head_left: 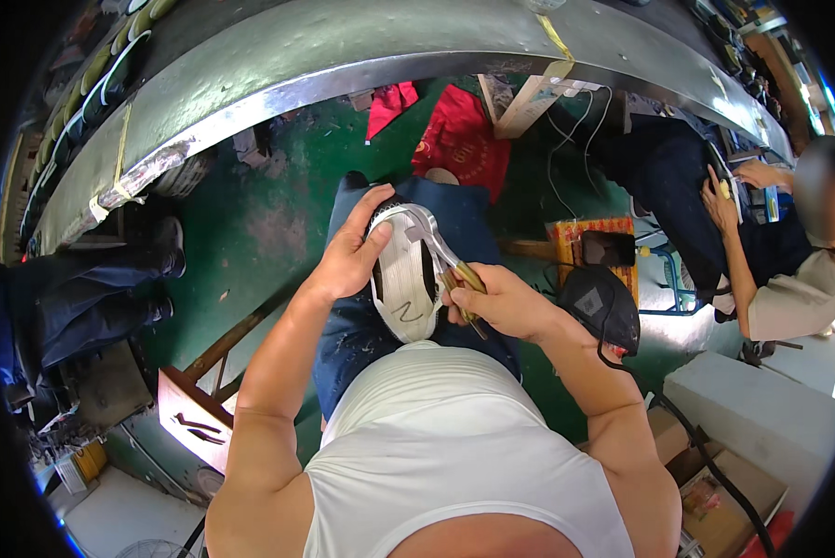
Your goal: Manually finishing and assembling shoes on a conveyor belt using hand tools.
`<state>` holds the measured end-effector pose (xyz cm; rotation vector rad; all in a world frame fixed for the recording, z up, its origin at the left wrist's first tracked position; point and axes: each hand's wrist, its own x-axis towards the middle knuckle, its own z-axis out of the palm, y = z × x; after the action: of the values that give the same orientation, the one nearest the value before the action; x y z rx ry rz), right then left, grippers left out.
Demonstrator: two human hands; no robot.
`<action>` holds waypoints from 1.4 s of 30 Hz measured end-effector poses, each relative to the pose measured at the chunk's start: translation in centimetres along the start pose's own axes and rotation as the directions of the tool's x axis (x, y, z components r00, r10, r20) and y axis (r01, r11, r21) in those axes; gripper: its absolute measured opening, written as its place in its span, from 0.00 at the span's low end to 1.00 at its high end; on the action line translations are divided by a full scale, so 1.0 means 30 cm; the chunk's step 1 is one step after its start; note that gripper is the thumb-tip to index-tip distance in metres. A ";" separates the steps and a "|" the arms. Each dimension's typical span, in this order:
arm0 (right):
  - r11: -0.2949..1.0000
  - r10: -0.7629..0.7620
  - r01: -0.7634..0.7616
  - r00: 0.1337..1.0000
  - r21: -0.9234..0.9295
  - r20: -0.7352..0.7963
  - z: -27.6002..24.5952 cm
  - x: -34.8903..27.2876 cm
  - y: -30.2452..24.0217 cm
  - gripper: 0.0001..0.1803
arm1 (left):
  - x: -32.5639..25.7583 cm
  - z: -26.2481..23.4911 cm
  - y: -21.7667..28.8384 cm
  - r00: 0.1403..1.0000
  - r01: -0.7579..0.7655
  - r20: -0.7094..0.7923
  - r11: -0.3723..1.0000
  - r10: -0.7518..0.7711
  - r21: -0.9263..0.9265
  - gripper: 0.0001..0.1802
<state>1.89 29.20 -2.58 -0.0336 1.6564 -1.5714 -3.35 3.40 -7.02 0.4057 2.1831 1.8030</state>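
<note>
The left hand (350, 253) grips a white shoe (404, 279), sole up, over the person's lap. The right hand (501, 302) is closed around metal pincers (436, 244) whose head touches the shoe's toe end.

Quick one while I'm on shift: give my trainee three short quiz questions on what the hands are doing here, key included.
1. True or false: the left hand grips the shoe near its toe end.
2. What does the right hand hold? A) metal pincers B) brush C) knife
3. Which side of the shoe faces the camera?

Key: 1 true. 2 A, the pincers, their head on the shoe's toe end. 3 the pale sole.
</note>
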 end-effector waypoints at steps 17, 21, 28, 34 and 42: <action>0.865 0.196 -0.190 0.980 -0.465 -0.035 -0.106 0.016 -0.073 0.11 | 0.138 0.029 -0.163 0.942 0.272 -0.078 0.879 -0.326 -0.390 0.21; 0.960 -0.179 0.092 0.928 -0.264 -0.328 -0.033 0.093 -0.034 0.15 | 0.135 0.030 -0.116 0.944 0.321 0.037 0.885 -0.329 -0.338 0.25; 0.938 0.035 -0.129 0.959 -0.322 -0.283 -0.102 0.049 0.067 0.13 | -0.062 0.122 -0.138 0.864 0.479 -0.163 0.878 -0.476 -0.022 0.30; 0.855 -0.042 -0.046 0.987 -0.517 -0.157 -0.082 -0.029 0.085 0.13 | -0.085 0.093 -0.106 0.875 0.485 0.221 0.773 -0.431 -0.410 0.49; 0.537 -0.373 0.231 0.928 -0.812 0.018 -0.036 -0.081 0.075 0.28 | -0.205 0.222 -0.138 0.932 0.347 0.051 0.844 -0.358 -0.409 0.51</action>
<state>4.01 31.88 -3.31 -0.7369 2.4849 -0.9043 4.73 6.28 -12.08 -0.1133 1.6778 1.9811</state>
